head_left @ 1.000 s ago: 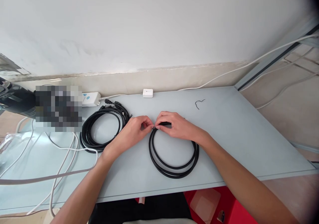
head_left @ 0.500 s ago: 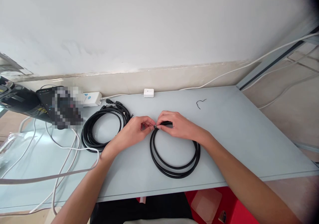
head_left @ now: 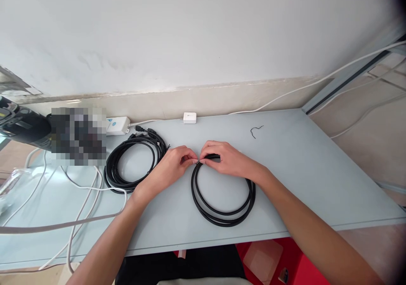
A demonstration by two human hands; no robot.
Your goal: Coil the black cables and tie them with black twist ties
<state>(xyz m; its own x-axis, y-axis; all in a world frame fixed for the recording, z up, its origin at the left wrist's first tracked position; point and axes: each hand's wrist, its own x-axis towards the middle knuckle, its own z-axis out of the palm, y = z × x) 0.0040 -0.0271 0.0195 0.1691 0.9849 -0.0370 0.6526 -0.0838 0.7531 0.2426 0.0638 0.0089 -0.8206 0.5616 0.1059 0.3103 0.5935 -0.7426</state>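
Observation:
A coiled black cable lies on the table in front of me. At its upper left, my left hand and my right hand meet, thumb and fingertips pinched together. Between them is a tiny dark twist tie around the cable, mostly covered by the fingertips. The right hand hides the top of the coil. Left of my left hand, a second bundle of coiled black cables shows its plugs at the top and a tie at its right side.
A loose black twist tie lies at the back right. A small white adapter and a white power strip stand along the wall. White cords cross the left side, beside a black cylindrical object and a blurred-out item.
Both hands stay at the same spot on the coil. The left fingers have closed a little more tightly at the tie; the view has shifted very slightly.

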